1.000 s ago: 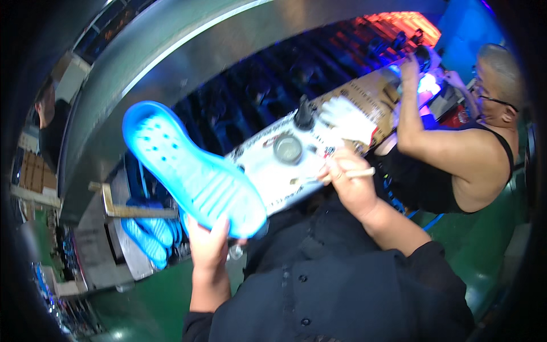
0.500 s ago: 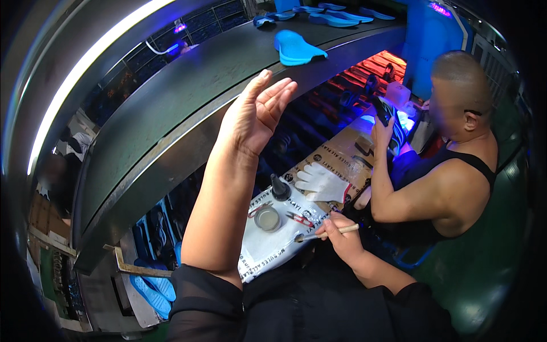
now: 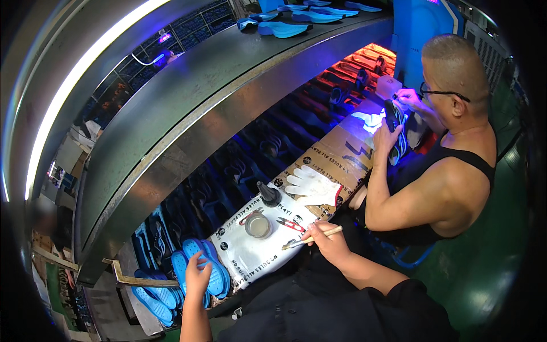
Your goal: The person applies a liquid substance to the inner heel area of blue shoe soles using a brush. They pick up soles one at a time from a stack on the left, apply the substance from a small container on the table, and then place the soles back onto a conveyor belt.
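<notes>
Down comes the left hand [image 3: 198, 276], empty, loose, to the soles [image 3: 220, 281] left of the jar [image 3: 258, 226], touch unclear; right hand [image 3: 326, 239] grips the brush [image 3: 313, 237] right of it; beyond, the belt [image 3: 228, 62] bears the released sole [image 3: 282, 30].

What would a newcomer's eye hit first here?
Probably the purple-white glow by the co-worker at right, with an orange-lit opening beyond it. Next, bright blue soles at lower left beside the person's left hand, and more soles at the top on a dark raised surface. Near centre, the right hand holds a brush.
</notes>
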`<state>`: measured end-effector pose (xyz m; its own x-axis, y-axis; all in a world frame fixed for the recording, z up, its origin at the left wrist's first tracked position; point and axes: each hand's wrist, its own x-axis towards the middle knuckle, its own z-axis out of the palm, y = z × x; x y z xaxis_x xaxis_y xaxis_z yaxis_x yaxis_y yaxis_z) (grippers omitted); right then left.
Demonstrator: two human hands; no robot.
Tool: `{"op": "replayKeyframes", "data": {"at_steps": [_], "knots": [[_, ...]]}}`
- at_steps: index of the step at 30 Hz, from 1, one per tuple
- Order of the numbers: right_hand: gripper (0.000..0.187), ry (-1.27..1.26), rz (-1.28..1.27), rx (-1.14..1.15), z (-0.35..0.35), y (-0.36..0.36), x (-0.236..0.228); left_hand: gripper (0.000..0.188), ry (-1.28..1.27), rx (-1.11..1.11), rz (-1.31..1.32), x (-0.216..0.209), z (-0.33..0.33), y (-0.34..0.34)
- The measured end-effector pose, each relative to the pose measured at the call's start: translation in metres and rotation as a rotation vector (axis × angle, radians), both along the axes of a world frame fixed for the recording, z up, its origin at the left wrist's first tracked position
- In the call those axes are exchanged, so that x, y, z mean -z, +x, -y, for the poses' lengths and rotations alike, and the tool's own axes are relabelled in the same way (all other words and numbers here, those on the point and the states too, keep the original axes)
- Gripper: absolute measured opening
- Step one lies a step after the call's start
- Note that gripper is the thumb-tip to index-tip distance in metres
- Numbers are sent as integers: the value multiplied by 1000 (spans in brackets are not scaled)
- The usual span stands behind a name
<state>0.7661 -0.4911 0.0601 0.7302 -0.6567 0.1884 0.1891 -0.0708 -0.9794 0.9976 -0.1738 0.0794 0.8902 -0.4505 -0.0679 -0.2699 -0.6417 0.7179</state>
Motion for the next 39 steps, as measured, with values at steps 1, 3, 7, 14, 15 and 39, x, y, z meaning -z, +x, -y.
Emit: {"op": "replayKeyframes", "data": {"at_steps": [1, 3, 7, 14, 15, 39], "knots": [[32, 41, -22, -14, -3, 2, 1, 54, 221, -70, 193, 4, -12, -6], [34, 90, -40, -21, -11, 6, -2, 52, 378, -75, 345, 36, -51, -1], [35, 113, -75, -84, -22, 12, -12, 43, 750, -138, 195, 63, -62, -8], [40, 128, -142, -97, -36, 16, -12, 23, 408, -252, 188, 98, -93, 10], [40, 132, -150, -102, -39, 18, -11, 21, 319, -285, 168, 103, -100, 11], [22, -695, 101, -275, -84, 60, -77, 37, -757, -77, -205, -16, 28, -82]]}}
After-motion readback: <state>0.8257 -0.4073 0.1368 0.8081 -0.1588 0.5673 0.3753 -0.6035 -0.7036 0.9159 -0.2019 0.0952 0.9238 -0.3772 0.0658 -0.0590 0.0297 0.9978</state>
